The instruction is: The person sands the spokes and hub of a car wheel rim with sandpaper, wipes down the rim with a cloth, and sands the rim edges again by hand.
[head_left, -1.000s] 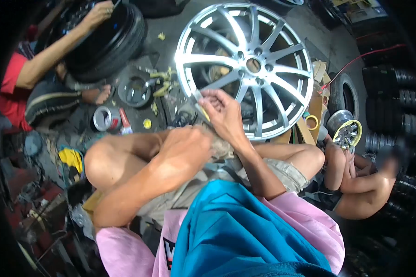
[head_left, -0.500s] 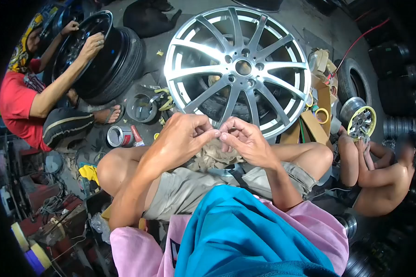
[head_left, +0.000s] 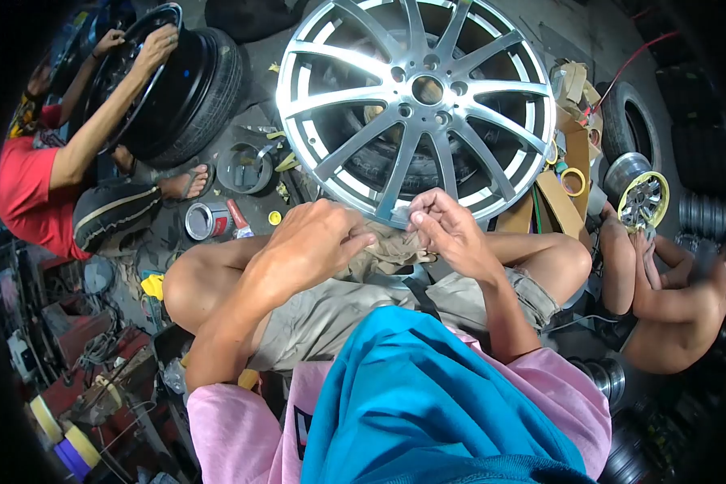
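My left hand (head_left: 319, 242) is above my lap with its fingers curled in and its thumb reaching toward my right hand; whatever it may hold is hidden. My right hand (head_left: 450, 232) pinches a small pale, see-through piece (head_left: 401, 215) between thumb and fingertips. That piece is too small to name. Just beyond both hands stands a large silver wheel rim (head_left: 427, 90) with many spokes, resting above a tire (head_left: 383, 153). A crumpled beige cloth (head_left: 387, 252) lies under my hands, between my legs.
At left, a person in a red shirt (head_left: 32, 194) handles a black rim (head_left: 129, 77) by a tire (head_left: 210, 105). A paint can (head_left: 208, 221) and a red tube (head_left: 236, 214) are near my left knee. A cardboard box (head_left: 558, 203) and tape rolls (head_left: 573, 182) stand right, near another person (head_left: 673, 310).
My hands have drawn apart from fingertip contact, the right moving slightly right. The small pale piece now shows at my right fingertips. The view has shifted, with the wheel rim higher in it.
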Demonstrator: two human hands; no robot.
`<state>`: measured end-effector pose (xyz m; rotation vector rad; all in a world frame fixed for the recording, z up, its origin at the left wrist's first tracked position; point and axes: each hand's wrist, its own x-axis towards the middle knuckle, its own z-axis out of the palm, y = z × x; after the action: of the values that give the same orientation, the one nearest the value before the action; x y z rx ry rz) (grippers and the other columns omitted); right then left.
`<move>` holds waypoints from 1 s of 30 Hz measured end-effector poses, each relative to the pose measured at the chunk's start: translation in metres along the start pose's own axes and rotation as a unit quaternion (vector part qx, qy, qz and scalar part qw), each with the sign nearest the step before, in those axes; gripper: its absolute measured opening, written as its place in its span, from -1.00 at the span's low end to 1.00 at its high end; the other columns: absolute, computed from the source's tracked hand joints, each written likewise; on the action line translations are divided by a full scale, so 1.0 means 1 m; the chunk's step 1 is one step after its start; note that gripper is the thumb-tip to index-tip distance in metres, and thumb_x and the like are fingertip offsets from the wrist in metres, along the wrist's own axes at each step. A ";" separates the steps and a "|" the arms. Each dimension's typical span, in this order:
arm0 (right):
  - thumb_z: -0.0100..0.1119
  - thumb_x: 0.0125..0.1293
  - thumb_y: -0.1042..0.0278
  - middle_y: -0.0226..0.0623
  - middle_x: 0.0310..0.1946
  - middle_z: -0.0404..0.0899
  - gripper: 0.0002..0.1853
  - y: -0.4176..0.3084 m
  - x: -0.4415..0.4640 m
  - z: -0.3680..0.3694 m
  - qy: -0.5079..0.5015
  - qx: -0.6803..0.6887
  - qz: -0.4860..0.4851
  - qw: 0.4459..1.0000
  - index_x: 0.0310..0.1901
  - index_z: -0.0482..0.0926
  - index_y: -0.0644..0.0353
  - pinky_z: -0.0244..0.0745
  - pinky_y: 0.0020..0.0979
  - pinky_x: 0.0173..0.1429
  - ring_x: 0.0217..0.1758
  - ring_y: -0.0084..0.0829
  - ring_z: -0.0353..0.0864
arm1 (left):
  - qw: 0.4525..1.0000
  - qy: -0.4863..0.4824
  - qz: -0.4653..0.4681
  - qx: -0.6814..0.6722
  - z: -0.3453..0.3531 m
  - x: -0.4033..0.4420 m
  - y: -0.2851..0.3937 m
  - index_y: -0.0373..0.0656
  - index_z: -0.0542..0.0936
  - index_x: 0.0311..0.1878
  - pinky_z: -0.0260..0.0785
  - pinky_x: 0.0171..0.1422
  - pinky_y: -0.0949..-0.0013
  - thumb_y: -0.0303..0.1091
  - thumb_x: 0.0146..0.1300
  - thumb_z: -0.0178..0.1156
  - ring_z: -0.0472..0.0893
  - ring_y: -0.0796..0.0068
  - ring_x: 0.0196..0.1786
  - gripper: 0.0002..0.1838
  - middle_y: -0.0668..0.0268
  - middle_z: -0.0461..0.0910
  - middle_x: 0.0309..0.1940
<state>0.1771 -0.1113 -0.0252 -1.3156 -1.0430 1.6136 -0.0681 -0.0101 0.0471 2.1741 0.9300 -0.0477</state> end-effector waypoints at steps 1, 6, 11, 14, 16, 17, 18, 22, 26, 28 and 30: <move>0.17 0.69 0.35 -0.39 -0.17 0.64 -0.82 -0.002 0.002 -0.001 0.017 0.000 -0.013 1.000 0.11 0.56 0.28 0.51 -0.51 -0.17 -0.21 -0.65 0.57 | 1.000 0.001 -0.003 -0.001 0.000 0.001 0.000 -0.29 0.73 -0.28 0.53 -0.14 -0.02 -0.24 0.40 0.43 0.74 -0.11 -0.27 -0.73 0.01 0.74 -0.39; 0.23 0.66 0.35 -0.39 -0.13 0.68 -0.77 -0.014 0.011 -0.002 0.044 -0.023 -0.021 0.999 0.15 0.61 0.32 0.55 -0.51 -0.10 -0.14 -0.64 0.61 | 1.000 0.006 0.014 0.001 0.007 -0.003 -0.002 -0.32 0.73 -0.23 0.55 -0.06 -0.08 -0.22 0.40 0.43 0.74 -0.15 -0.16 -0.71 0.00 0.75 -0.28; 0.26 0.64 0.32 -0.36 -0.14 0.70 -0.77 -0.008 0.026 -0.002 0.053 -0.031 -0.031 0.998 0.11 0.62 0.32 0.60 -0.48 -0.02 -0.18 -0.60 0.64 | 0.999 0.000 0.048 0.008 0.014 -0.008 -0.004 -0.31 0.73 -0.19 0.54 0.00 -0.11 -0.22 0.40 0.42 0.72 -0.16 -0.09 -0.72 -0.01 0.72 -0.22; 0.27 0.63 0.33 -0.36 -0.17 0.70 -0.78 -0.015 0.051 -0.003 0.077 -0.055 -0.098 0.991 0.10 0.62 0.31 0.61 -0.47 -0.02 -0.20 -0.60 0.64 | 0.998 -0.002 0.055 0.011 0.014 -0.012 -0.005 -0.31 0.72 -0.18 0.53 0.03 -0.11 -0.22 0.41 0.42 0.71 -0.17 -0.07 -0.72 -0.02 0.70 -0.20; 0.26 0.62 0.34 -0.37 -0.19 0.71 -0.79 -0.030 0.069 -0.006 0.094 -0.149 -0.103 0.979 0.08 0.62 0.31 0.61 -0.45 -0.07 -0.24 -0.59 0.64 | 0.998 0.008 0.063 0.009 0.013 -0.013 -0.006 -0.32 0.72 -0.19 0.53 0.04 -0.12 -0.22 0.41 0.42 0.71 -0.17 -0.06 -0.71 -0.03 0.70 -0.20; 0.27 0.61 0.35 -0.34 -0.23 0.71 -0.82 -0.032 0.080 -0.007 0.097 -0.154 -0.119 0.976 0.05 0.63 0.30 0.60 -0.43 -0.13 -0.28 -0.59 0.63 | 0.999 -0.001 0.048 0.017 0.011 -0.012 -0.007 -0.31 0.72 -0.14 0.53 0.07 -0.10 -0.22 0.40 0.43 0.71 -0.14 -0.01 -0.72 -0.01 0.70 -0.15; 0.27 0.61 0.35 -0.34 -0.23 0.71 -0.82 -0.034 0.089 -0.008 0.094 -0.154 -0.118 0.976 0.05 0.63 0.30 0.60 -0.43 -0.13 -0.28 -0.59 0.63 | 0.999 -0.009 0.033 0.026 0.010 -0.012 -0.008 -0.29 0.72 -0.09 0.53 0.11 -0.08 -0.22 0.40 0.44 0.71 -0.10 0.03 -0.71 0.01 0.70 -0.10; 0.30 0.54 0.37 -0.11 -0.18 0.71 -0.81 -0.033 0.142 -0.020 0.097 -0.282 -0.243 0.923 0.03 0.64 0.30 0.61 -0.25 0.00 -0.14 -0.19 0.75 | 0.974 0.186 0.125 0.045 0.023 -0.018 -0.020 -0.25 0.70 0.04 0.52 0.17 -0.04 -0.22 0.39 0.44 0.67 -0.02 0.14 -0.68 0.06 0.68 0.03; 0.32 0.53 0.37 -0.18 -0.09 0.75 -0.81 -0.042 0.180 -0.021 0.079 -0.366 -0.328 0.867 0.07 0.68 0.22 0.62 -0.23 0.07 -0.08 -0.19 0.76 | 0.983 0.142 0.106 0.038 0.017 -0.016 -0.014 -0.24 0.69 0.10 0.52 0.19 -0.02 -0.23 0.39 0.44 0.65 0.00 0.17 -0.65 0.09 0.65 0.07; 0.34 0.51 0.36 -0.21 -0.12 0.74 -0.79 -0.046 0.194 -0.021 0.057 -0.401 -0.383 0.830 0.10 0.70 0.17 0.61 -0.24 0.06 -0.09 -0.23 0.75 | 0.984 0.143 0.108 0.026 0.014 -0.014 -0.011 -0.26 0.69 0.09 0.52 0.17 -0.02 -0.24 0.39 0.44 0.65 -0.02 0.15 -0.66 0.08 0.65 0.04; 0.36 0.51 0.32 -0.22 -0.12 0.73 -0.79 -0.051 0.206 -0.024 0.028 -0.391 -0.375 0.840 0.09 0.72 0.16 0.61 -0.23 0.06 -0.10 -0.23 0.73 | 0.996 0.054 0.064 0.019 0.007 -0.011 -0.007 -0.29 0.67 0.04 0.53 0.12 -0.04 -0.26 0.39 0.42 0.66 -0.04 0.09 -0.68 0.05 0.64 -0.03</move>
<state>0.1740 0.1005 -0.0496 -1.1592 -1.9881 0.5382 -0.0794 -0.0180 0.0412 2.2859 0.8540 0.1149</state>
